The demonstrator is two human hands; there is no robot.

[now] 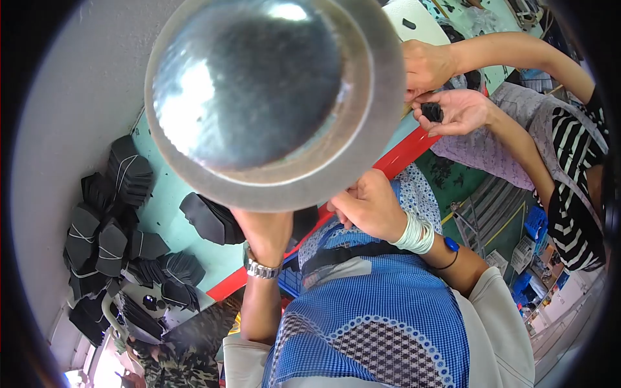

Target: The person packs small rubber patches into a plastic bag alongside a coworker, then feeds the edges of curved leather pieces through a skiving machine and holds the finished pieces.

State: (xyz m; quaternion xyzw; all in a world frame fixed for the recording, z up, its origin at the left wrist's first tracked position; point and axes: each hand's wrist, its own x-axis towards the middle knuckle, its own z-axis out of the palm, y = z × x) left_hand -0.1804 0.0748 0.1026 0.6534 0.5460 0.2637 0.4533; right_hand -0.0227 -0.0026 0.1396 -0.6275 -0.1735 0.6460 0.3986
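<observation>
I'm probably positioning black pieces point(210, 220), can't tell if left hand point(264, 229) or curled right hand point(372, 205) grips any, and next likely need steadiness.

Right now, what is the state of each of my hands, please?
Left hand: mostly hidden by the round object; cannot be told.
Right hand: curled, partly closed; anything held is unclear.
</observation>
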